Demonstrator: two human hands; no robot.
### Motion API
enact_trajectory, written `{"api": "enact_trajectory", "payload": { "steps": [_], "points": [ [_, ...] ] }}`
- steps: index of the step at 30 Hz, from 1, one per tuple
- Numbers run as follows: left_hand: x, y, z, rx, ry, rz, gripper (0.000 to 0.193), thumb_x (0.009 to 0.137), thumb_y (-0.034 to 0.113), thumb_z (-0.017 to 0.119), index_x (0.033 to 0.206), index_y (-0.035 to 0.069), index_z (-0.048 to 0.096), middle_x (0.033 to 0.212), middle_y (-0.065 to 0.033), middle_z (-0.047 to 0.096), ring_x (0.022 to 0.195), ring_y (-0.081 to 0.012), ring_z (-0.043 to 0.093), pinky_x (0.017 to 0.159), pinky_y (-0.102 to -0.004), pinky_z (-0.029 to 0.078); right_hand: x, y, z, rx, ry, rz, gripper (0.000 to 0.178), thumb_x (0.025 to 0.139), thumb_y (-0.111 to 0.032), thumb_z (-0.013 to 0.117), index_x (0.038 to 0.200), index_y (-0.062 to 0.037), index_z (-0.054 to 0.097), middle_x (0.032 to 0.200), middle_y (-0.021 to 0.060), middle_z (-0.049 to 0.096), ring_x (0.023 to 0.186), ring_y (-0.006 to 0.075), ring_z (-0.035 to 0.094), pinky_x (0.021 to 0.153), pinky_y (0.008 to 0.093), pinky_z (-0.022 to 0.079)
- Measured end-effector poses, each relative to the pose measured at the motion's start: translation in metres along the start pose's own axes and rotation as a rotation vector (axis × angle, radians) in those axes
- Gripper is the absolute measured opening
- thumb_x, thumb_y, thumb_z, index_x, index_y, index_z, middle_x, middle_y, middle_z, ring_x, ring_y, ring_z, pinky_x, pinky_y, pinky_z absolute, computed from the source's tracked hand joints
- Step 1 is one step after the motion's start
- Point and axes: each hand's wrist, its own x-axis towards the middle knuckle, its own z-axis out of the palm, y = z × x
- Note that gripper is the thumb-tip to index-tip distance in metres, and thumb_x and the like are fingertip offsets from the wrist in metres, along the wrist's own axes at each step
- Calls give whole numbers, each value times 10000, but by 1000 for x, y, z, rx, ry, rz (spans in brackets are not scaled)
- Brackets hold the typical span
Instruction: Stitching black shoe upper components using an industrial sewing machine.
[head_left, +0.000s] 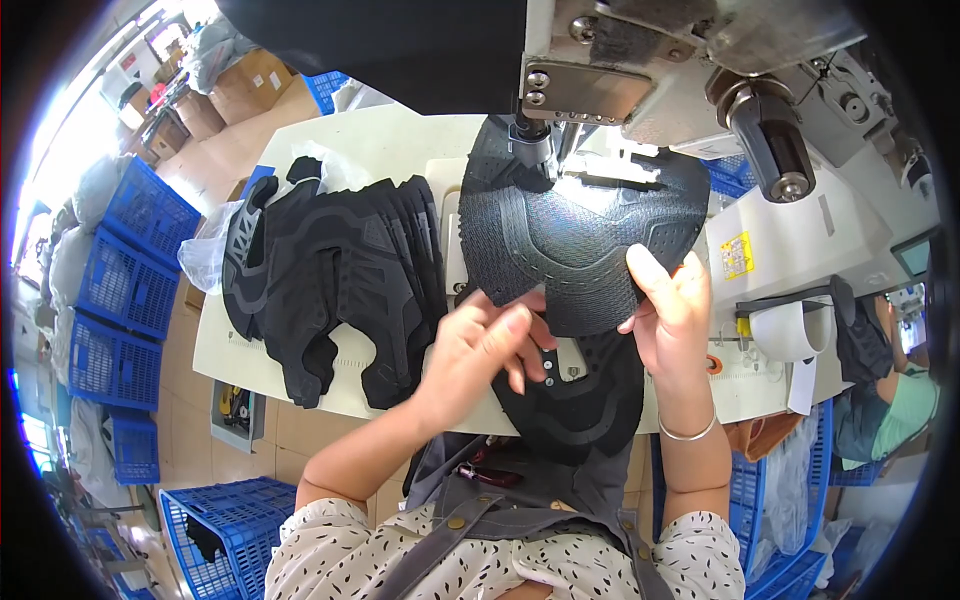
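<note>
A black textured shoe upper (585, 240) lies under the needle area of a sewing machine (545, 150), lit by a bright lamp. My right hand (672, 305) grips its near right edge, thumb on top and the other fingers partly hidden beneath. At the near left edge, my left hand (485, 345) has loosely bent, spread fingers; some reach behind the material, but the thumb does not pinch it. Below both hands, more black upper material (590, 415) lies over the table's front edge; whether it joins the piece above I cannot tell.
Several black shoe uppers (345, 265) overlap on the pale table (390, 140) to the left, beside clear plastic (208, 250). Stacked blue crates (120, 290) stand farther left, another crate (225, 530) at lower left. A machine knob (770, 150) juts out upper right. Another person's sleeve (905, 415) shows far right.
</note>
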Motion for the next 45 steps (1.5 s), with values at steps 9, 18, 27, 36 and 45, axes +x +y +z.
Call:
{"api": "enact_trajectory", "payload": {
  "steps": [9,18,27,36,45],
  "points": [
    [11,-25,32,-19,-65,202,487,834,266,574,1195,-12,404,1131,-100,474,1083,-195,422,965,-343,285,-16,3,13,12,-58,165,128,826,-85,570,807,42,579,654,86,596,451,133,549,409,230,440],
    [32,12,40,-109,454,222,189,870,226,549,949,57,579,782,34,560,580,-24,474,430,-179,385,-51,-26,17,-570,-392,234,136,813,-92,575,785,30,627,604,69,612,440,95,520,429,200,401],
    [31,24,31,-35,447,126,172,842,221,582,939,81,554,742,35,532,534,-27,463,406,-167,372,19,-34,-35,-616,-45,-269,274,810,-50,568,1067,35,528,888,103,596,784,117,537,698,214,414],
    [39,31,24,-25,423,221,110,839,138,561,893,51,601,704,22,570,489,-15,462,382,-155,335,28,-49,-34,-568,-128,-231,284,788,9,575,1068,46,547,875,85,625,792,96,575,730,205,453],
    [45,34,19,19,390,200,190,839,180,577,985,72,519,731,20,520,477,-25,437,384,-166,360,34,-49,-37,-570,-180,-244,284,791,8,570,1072,43,547,906,83,620,802,96,576,741,212,460]
  ]
}}
